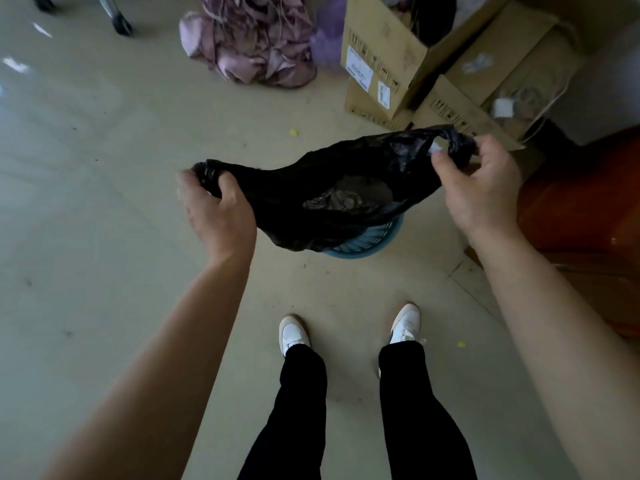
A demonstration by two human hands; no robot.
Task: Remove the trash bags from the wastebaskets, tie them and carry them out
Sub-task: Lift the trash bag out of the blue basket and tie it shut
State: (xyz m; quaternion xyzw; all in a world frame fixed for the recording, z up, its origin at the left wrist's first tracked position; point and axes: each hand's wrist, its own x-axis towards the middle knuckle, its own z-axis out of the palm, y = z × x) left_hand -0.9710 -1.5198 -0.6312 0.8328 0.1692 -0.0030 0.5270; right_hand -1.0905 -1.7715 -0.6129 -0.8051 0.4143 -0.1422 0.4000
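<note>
A black trash bag is stretched wide between my two hands, its mouth open and crumpled waste visible inside. My left hand grips the bag's bunched left edge. My right hand pinches the twisted right edge between thumb and fingers. Under the bag stands a blue perforated wastebasket on the floor; only its near rim and wall show, the bag covers the rest.
Cardboard boxes are stacked at the back right. A heap of pink cloth lies behind the basket. A brown wooden surface lies at the right. Chair casters stand far left. My white shoes stand on the beige floor.
</note>
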